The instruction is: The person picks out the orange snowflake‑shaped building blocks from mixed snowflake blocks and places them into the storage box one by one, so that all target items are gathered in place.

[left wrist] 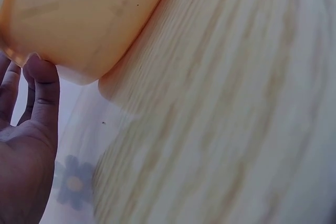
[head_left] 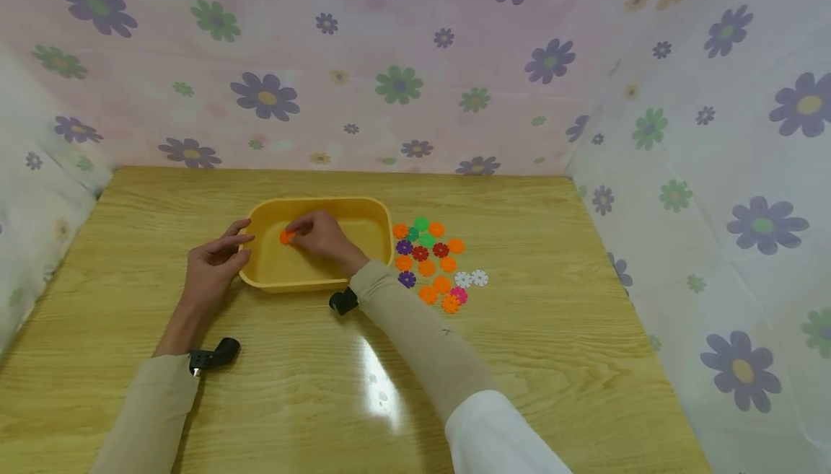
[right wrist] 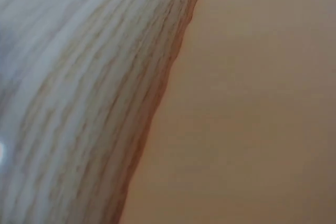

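Note:
A yellow plastic basin [head_left: 311, 286] stands on the wooden table. Inside it, my right hand [head_left: 323, 236] pinches an orange notched flower-shaped disc [head_left: 286, 237] between thumb and fingertips, over the left half of the basin floor. At the left end, my left hand [head_left: 214, 261] rests its fingertips on the rim with the fingers loosely extended. The left wrist view shows the left thumb [left wrist: 44, 90] up against the outer wall of the basin [left wrist: 89, 19]. Only the basin's side [right wrist: 247, 108] and the tabletop fill the right wrist view; the right hand is out of it.
Right of the basin, several loose flower discs [head_left: 426, 268] in orange, green, purple, red, pink and white lie spread on the table [head_left: 552, 358]. Flower-printed cloth [head_left: 428, 120] walls in the table's back and sides. Each wrist carries a small black camera [head_left: 223, 353].

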Demonstrator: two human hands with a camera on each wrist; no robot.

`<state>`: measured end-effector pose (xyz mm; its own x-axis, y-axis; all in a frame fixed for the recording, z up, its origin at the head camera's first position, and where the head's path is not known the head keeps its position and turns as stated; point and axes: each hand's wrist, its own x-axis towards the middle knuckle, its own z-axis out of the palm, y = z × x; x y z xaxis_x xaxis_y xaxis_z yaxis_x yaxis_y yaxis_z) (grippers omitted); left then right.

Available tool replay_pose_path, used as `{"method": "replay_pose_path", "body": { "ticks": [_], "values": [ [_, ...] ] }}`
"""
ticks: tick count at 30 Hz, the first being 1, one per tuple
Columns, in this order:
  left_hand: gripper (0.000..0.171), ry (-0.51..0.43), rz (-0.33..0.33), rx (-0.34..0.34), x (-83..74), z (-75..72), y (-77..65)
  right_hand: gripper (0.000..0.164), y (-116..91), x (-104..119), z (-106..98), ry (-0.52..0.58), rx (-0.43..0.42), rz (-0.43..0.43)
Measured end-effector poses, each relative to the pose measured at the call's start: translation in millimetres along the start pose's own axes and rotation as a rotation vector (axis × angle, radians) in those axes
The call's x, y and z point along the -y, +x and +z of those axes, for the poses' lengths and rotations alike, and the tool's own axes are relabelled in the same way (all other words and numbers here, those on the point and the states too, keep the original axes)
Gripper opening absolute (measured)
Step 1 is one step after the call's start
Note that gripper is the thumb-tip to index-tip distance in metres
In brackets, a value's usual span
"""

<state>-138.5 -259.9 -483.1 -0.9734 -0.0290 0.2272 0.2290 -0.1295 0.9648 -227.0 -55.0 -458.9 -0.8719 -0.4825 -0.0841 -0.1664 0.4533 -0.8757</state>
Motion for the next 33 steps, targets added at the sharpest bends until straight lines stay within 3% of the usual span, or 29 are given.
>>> {"method": "replay_pose_path", "body": {
  "ticks": [15, 33],
  "values": [
    [0.024, 0.004, 0.002, 0.008, 2.6, -1.2, -0.5, 0.018, 7.9, -3.5, 4.7, -0.035, -0.049, -0.019],
    [0.024, 0.009, -0.026, -0.001, -0.4, -0.6, 0.0, 0.018, 4.8, 1.9, 2.1, -0.112, 0.000, -0.016]
  ]
}}
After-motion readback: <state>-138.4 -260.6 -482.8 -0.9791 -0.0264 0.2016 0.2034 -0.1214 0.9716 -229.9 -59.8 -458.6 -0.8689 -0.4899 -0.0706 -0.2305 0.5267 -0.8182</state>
